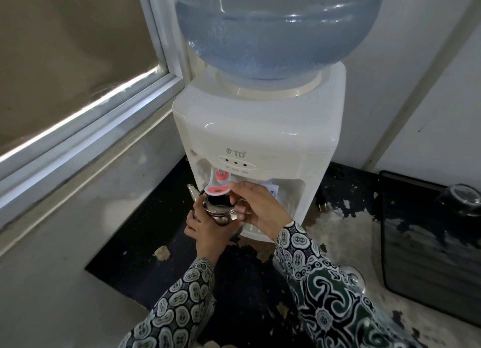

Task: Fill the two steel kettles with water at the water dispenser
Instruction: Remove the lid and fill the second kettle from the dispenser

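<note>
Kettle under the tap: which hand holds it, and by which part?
The left hand grips the kettle round its body, below the open mouth.

a worn black countertop (161,233) with peeling patches is seen carrying a white water dispenser (260,144). right of the dispenser, a black tray (429,243) and a steel lid (351,275) are set.

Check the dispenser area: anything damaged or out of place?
Yes: the black counter surface right of the water dispenser is peeling in patches, and a loose plug lies there unplugged.
</note>
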Motion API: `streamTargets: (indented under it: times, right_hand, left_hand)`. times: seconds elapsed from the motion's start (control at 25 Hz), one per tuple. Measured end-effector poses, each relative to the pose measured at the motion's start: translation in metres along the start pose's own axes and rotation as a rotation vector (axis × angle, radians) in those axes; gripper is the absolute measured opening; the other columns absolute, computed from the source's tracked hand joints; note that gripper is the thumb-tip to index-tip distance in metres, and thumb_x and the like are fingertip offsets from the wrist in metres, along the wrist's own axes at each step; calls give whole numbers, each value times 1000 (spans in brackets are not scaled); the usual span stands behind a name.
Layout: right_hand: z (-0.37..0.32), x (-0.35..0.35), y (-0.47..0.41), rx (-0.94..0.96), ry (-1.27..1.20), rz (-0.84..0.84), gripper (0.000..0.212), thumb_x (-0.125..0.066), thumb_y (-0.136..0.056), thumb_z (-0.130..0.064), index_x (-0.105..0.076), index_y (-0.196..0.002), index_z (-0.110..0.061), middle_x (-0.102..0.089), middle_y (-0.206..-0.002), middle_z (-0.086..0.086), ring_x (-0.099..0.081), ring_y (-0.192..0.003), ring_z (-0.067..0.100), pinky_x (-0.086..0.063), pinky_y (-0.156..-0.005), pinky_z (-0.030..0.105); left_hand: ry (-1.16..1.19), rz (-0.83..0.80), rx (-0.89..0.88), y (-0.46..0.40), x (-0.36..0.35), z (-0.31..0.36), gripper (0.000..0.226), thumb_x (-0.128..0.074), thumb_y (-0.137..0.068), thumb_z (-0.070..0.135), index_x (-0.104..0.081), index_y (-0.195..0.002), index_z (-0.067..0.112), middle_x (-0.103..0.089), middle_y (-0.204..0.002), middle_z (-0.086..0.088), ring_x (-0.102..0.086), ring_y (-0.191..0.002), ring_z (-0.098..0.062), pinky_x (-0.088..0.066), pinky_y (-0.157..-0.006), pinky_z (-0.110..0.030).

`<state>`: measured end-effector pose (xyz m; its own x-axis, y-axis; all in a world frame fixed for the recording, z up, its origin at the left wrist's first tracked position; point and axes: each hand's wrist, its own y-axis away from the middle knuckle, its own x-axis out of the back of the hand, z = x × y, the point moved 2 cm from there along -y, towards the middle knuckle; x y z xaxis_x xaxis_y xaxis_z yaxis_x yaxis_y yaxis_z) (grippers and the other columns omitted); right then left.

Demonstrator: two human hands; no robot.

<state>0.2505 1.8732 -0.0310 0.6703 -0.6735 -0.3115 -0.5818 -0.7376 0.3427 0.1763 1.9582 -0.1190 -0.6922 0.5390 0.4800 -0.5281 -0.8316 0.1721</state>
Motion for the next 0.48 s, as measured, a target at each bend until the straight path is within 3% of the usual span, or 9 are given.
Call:
streamTargets:
  times: [0.48]
  right_hand:
    - [-1, 1, 1, 6, 23, -6, 21, -59, -89, -25, -53, -73, -13, -50, -62, -1, -34, -44, 7, -33, -42, 18]
  left_hand:
    - [2, -11, -9, 0, 1, 1, 98, -81, -62, 29, -18, -137, 33, -10, -146, -17, -9, -133, -37, -25, -103, -50]
